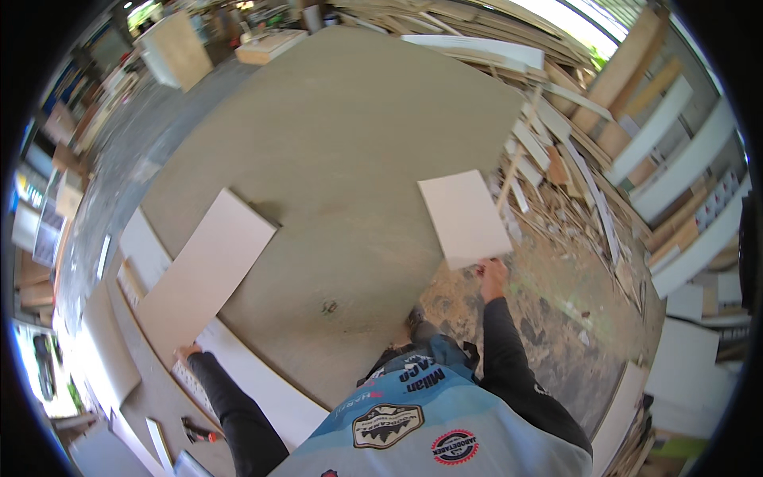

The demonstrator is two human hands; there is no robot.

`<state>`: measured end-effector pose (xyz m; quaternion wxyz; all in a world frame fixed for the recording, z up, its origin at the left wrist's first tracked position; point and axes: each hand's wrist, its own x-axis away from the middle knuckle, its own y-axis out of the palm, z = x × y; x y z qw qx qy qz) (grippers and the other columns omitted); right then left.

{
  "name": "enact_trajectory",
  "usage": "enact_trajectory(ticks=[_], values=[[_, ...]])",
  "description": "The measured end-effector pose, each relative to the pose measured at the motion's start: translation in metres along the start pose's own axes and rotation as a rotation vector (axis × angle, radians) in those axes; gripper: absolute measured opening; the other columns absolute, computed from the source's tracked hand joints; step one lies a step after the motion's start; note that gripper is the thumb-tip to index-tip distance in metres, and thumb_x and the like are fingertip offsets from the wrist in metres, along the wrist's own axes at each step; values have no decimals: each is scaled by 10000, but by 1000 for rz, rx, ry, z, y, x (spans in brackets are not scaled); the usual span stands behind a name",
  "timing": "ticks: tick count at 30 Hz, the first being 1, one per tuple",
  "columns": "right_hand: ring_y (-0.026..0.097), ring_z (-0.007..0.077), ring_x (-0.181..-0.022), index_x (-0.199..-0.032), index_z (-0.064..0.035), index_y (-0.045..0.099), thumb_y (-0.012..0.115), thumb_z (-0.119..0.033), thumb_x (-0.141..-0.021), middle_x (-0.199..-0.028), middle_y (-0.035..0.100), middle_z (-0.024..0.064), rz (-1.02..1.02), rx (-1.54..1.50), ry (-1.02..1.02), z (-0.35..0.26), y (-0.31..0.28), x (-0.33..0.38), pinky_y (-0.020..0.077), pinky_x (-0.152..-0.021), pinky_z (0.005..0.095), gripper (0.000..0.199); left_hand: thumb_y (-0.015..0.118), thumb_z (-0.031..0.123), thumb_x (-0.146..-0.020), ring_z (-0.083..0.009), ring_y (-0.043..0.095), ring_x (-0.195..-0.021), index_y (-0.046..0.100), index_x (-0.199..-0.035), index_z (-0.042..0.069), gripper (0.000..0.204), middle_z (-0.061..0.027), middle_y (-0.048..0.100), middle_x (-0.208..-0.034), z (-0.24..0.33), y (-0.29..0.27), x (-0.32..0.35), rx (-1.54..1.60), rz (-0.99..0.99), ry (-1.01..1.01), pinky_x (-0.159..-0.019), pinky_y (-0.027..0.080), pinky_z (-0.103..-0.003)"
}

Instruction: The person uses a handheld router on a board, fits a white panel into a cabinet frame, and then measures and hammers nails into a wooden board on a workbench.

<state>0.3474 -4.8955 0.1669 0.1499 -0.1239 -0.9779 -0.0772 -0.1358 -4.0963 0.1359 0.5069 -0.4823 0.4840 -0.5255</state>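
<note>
My left hand (187,352) is closed on the near end of a long, pale pinkish-beige board (208,266). The board slants away to the right, its far end over a large greenish-grey sheet (342,143). My right hand (493,278) pinches the near edge of a smaller rectangular board (465,219) of similar colour, close to its right corner. That smaller board lies over the sheet's right side, next to a heap of scrap. The fingers under both boards are partly hidden.
White panels (254,378) and strips lie at the left, near a tool with an orange part (199,432). Wood offcuts (556,171) are heaped at the right. Tall boards (675,135) lean beyond them. A box-like wooden piece (176,52) stands far left.
</note>
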Motion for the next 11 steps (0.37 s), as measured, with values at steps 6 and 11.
enact_trajectory(ticks=[6,11], values=[[575,126,-589,-861,-94,580,667,-139,-884,-727,585,22,110,-86,53,-5,21,-26,522,-547,309,100,652,326,-731,-394,617,-1050,600,-1188,-43,590,-265,582,-1205,-51,-54,6,-321,121,-312,-738,526,-483],[583,125,-602,-896,-113,599,650,-236,-926,-761,603,15,-3,-77,102,-29,-5,-99,505,-548,285,137,584,507,-825,-281,701,-939,753,-1025,125,464,-85,708,-1018,-36,-149,173,-449,286,-258,-778,580,-442]])
